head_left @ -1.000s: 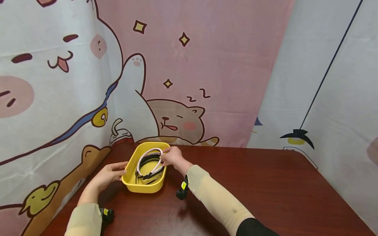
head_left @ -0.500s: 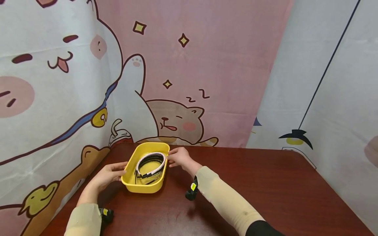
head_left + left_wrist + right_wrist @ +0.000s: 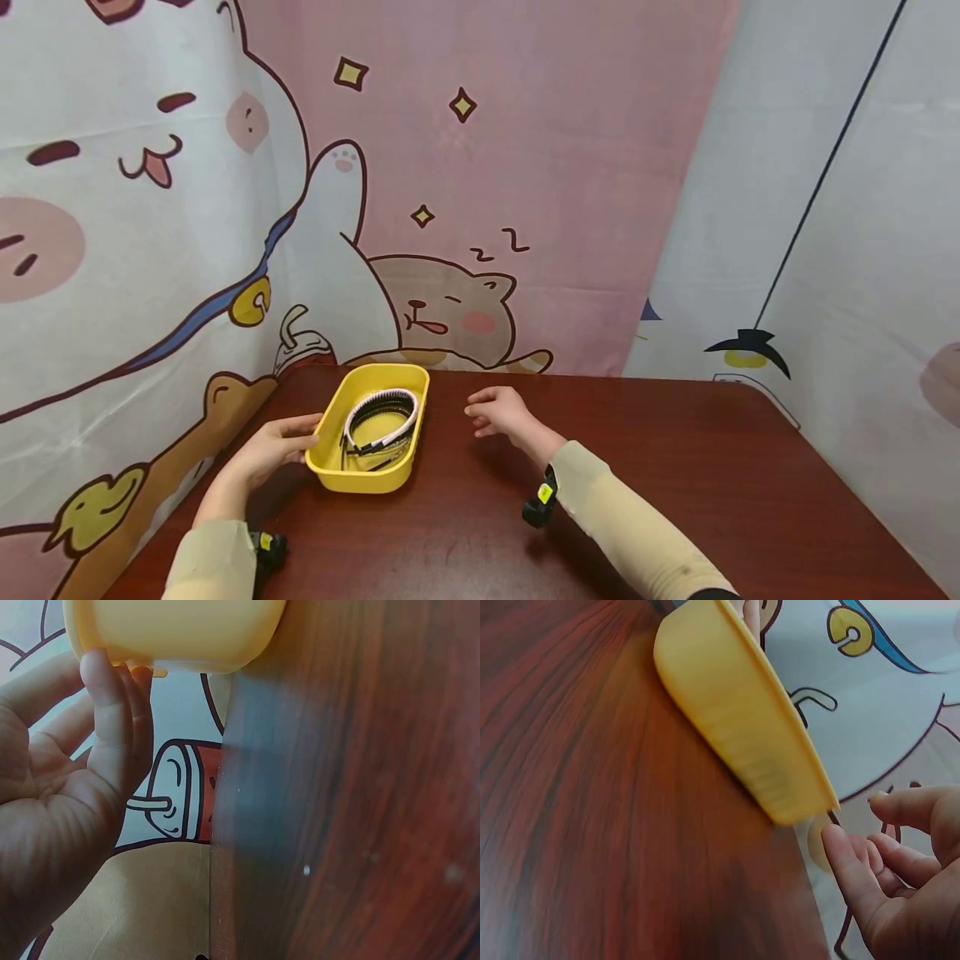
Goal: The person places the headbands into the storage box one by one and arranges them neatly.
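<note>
A yellow plastic bin [image 3: 367, 482] stands on the table's far left part. In it lie several hair headbands [image 3: 385, 439], a pale pinkish-white one with toothed edging on top and black ones beneath it. My left hand [image 3: 264, 450] holds the bin's left rim, thumb at the rim and fingers against the outer wall; the left wrist view shows the fingertips [image 3: 101, 671] right at the bin's edge. To the right of the bin, my right hand [image 3: 510, 417] hovers over the table with fingers loosely bent and nothing in them. The right wrist view shows it apart from the bin [image 3: 742, 712].
The dark red-brown wooden table [image 3: 675, 475] reaches far to the right. A cloth backdrop [image 3: 570, 208] with cartoon animals rises along its back and sides. Each wrist carries a small black camera [image 3: 538, 507].
My right hand has let go of the pale headband, which now rests in the bin, and has drawn back to the right. My left hand keeps its place on the rim.
</note>
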The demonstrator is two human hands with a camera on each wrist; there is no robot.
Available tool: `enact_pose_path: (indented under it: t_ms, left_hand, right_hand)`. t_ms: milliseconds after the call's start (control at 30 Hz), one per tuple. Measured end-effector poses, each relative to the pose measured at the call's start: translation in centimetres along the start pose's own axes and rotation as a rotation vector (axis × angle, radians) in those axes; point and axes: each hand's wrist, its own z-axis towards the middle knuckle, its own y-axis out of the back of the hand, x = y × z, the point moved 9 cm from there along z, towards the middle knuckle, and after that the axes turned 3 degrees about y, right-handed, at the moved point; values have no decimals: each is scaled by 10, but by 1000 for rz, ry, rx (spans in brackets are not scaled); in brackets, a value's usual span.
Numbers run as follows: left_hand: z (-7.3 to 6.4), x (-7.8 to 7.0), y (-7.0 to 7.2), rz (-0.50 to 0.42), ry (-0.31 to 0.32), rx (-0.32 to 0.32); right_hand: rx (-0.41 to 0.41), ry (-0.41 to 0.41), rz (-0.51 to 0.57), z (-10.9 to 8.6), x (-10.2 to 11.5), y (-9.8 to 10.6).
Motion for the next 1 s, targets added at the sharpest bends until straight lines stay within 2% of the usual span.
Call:
enact_pose_path:
  t_ms: [200,633,833,1000]
  left_hand:
    - [-2,-1,3,3,14,-20]
    - [1,2,8,-3,22,-21]
    - [-3,3,12,-5,43,-39]
    - [-3,-8,21,58,10,-69]
  right_hand:
    - [-28,-4,-12,-9,-7,30]
    - [-78,42,-142,-19,-13,98]
    - [-105,64,-277,-23,-7,122]
    - [-130,129,-428,-25,4,144]
